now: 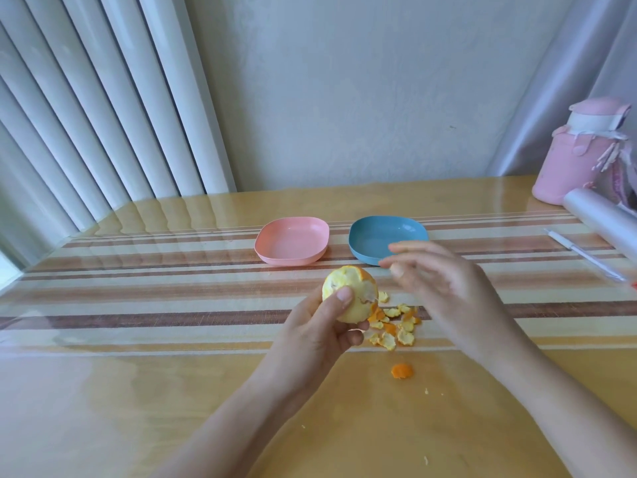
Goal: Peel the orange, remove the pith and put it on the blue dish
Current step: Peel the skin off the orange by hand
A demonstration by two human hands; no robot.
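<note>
Head view: round, mostly peeled orange (348, 291), pale with pith, is gripped by the left hand (320, 326) over the glossy striped worktop (138, 374), probably turned towards the right hand (444, 284), which hovers nearby, loosely spread and seemingly empty. Torn orange peel scraps (396, 326) lie beneath, likely dropped while peeling. The shallow blue plastic dish (375, 232) waits bare behind; the right hand's blurred fingertips cover its near rim, and the orange's far side is hidden.

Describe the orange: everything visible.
The orange is mostly peeled: pale yellow pith covers it, with a strip of orange rind left near the top right. The left hand holds it over the table, thumb pressed on its front, fingers curled beneath. Peel scraps lie just right of it.
</note>
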